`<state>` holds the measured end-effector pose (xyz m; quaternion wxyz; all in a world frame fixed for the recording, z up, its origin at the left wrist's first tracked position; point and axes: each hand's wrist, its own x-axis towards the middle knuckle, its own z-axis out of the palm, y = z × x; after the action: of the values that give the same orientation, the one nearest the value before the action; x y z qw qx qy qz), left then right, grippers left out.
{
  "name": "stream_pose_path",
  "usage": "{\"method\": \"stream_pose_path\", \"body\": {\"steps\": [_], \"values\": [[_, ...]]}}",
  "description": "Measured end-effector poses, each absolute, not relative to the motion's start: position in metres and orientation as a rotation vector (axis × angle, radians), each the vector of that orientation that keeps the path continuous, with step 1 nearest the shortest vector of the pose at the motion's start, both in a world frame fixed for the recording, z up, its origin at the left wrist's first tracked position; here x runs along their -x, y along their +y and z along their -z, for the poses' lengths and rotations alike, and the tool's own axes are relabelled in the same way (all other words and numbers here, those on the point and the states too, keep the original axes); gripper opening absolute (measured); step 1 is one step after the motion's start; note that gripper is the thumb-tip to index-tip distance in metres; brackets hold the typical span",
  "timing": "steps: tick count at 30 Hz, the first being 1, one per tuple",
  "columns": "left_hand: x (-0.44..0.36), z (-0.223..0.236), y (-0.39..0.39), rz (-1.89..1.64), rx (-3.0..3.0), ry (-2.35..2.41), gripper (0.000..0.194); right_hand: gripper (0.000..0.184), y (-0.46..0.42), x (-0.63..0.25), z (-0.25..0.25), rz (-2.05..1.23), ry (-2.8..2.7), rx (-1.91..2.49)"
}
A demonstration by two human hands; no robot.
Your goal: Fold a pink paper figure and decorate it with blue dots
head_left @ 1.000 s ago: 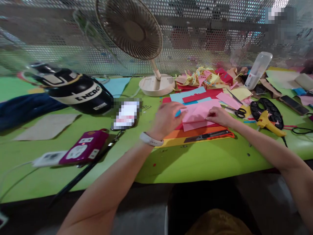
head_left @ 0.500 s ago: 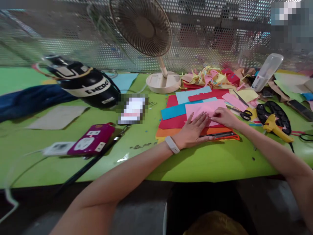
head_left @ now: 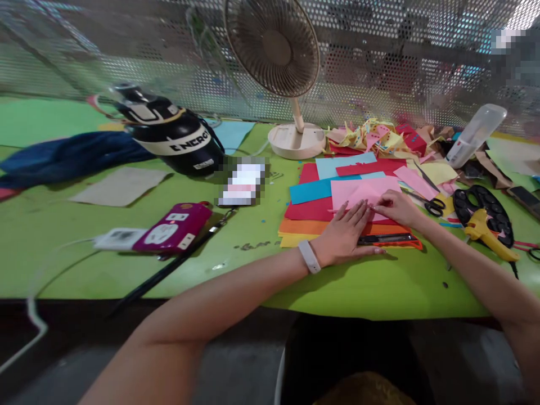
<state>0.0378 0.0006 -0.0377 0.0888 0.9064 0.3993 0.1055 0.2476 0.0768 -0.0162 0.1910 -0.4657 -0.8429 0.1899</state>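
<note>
My left hand point(head_left: 346, 232) lies with fingers stretched out, the fingertips pressing on the lower edge of a pink sheet of paper point(head_left: 358, 188). A pale wristband point(head_left: 309, 257) is on that wrist. My right hand point(head_left: 396, 207) is closed in a pinch at the same edge, just right of the left fingertips. What lies between its fingertips is mostly hidden but looks like the pink paper. Beneath are red point(head_left: 304, 210), blue point(head_left: 310, 191) and orange point(head_left: 299, 226) sheets in a stack. A box cutter point(head_left: 390, 239) with an orange end lies beside my left thumb.
Scissors point(head_left: 434, 207), a yellow glue gun point(head_left: 483, 229) and a black palette tray point(head_left: 498, 211) lie to the right. Paper scraps point(head_left: 377, 138), a fan point(head_left: 297, 140) and a clear bottle point(head_left: 476, 135) stand behind. Leftward are a phone point(head_left: 241, 184), a purple case point(head_left: 172, 228) and a black flask point(head_left: 177, 143).
The view has shifted, so everything sits further right. My left hand has slid slightly toward me over the paper. The right hand keeps its pinch at the pink paper's edge.
</note>
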Motion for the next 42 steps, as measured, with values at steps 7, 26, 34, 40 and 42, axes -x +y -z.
{"method": "stream_pose_path", "body": {"steps": [7,26,34,40,42], "values": [[-0.038,0.034,0.005,-0.239,-2.623,1.195,0.109,0.018,0.076,-0.248,0.014,-0.552,-2.348,1.324],[-0.033,0.031,0.004,-0.15,-2.727,1.249,0.103,0.019,0.086,-0.262,0.008,-0.624,-2.451,1.381],[-0.027,0.037,0.006,-0.206,-2.796,1.199,0.094,0.023,0.098,-0.289,0.001,-0.653,-2.537,1.469],[-0.025,0.037,0.005,-0.216,-2.807,1.205,0.093,0.024,0.1,-0.302,-0.009,-0.814,-2.501,1.505],[-0.025,0.036,0.004,-0.204,-2.802,1.21,0.093,0.024,0.099,-0.303,-0.012,-0.839,-2.497,1.51]]}}
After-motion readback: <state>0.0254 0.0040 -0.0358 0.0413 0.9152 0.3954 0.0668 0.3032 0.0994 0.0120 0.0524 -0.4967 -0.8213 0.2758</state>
